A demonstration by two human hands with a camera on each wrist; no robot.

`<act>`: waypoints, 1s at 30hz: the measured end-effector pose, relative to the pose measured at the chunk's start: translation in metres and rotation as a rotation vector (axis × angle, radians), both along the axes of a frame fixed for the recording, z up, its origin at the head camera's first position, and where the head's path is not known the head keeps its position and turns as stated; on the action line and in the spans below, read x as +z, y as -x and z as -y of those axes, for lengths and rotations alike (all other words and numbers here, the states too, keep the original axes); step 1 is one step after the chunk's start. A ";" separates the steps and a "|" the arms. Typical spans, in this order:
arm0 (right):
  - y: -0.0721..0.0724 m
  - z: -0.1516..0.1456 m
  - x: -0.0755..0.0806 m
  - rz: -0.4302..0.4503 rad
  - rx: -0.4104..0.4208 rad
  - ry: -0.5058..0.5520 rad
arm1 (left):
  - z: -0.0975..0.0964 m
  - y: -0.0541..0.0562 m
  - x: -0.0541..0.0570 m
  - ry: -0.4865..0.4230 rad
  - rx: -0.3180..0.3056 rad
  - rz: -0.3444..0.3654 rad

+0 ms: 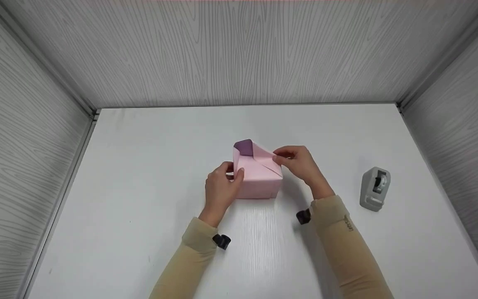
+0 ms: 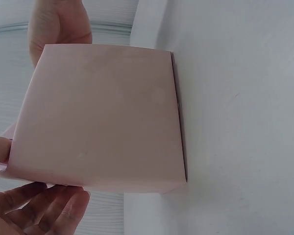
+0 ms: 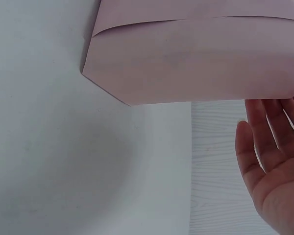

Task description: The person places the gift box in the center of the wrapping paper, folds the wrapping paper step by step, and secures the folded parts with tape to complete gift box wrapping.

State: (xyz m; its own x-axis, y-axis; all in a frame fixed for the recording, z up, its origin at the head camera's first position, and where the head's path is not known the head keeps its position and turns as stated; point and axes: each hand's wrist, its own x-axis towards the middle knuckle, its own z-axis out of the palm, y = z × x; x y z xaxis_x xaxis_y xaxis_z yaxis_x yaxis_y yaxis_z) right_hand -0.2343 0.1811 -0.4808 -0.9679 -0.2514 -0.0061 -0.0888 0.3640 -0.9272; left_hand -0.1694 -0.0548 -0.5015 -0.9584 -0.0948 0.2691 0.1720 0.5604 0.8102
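A pink paper-wrapped box stands on the white table. At its back left the paper rises in a fold, showing a purple inner face. My left hand grips the box's left side, thumb over the top edge, other fingers along the side wall. With thumb and forefinger, my right hand pinches the pink paper flap at the right edge of the top. The left wrist view looks onto a smooth box side; the right wrist view shows an overlapping paper edge on another side.
A grey tape dispenser stands right of the right forearm. Grey wood-grain panels enclose the white table at the back and both sides. Each sleeve cuff has a small black device at the wrist.
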 end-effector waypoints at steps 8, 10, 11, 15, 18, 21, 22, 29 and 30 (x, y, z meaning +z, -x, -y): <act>0.000 0.002 -0.005 -0.004 -0.059 0.102 | 0.000 0.000 -0.001 -0.004 0.007 0.002; 0.000 0.002 -0.007 -0.007 -0.075 0.151 | 0.000 0.000 -0.001 -0.009 0.008 0.002; -0.001 0.003 -0.008 -0.008 -0.081 0.174 | -0.001 0.000 -0.001 -0.011 0.009 0.002; -0.001 0.003 -0.010 -0.013 -0.080 0.209 | -0.001 0.000 -0.001 -0.012 0.012 0.009; -0.001 0.003 -0.010 -0.019 -0.058 0.175 | -0.002 0.000 -0.001 -0.008 0.015 0.011; -0.001 0.004 -0.007 -0.030 -0.045 0.121 | -0.002 0.000 -0.001 -0.007 0.016 0.011; -0.001 0.004 -0.006 -0.036 -0.044 0.103 | -0.002 0.000 -0.001 -0.009 0.017 0.010; -0.020 0.019 0.031 -0.101 -0.055 0.046 | -0.001 -0.001 -0.001 -0.008 0.010 -0.005; -0.020 0.019 0.032 -0.110 -0.055 0.042 | -0.001 -0.001 -0.001 -0.006 0.010 -0.007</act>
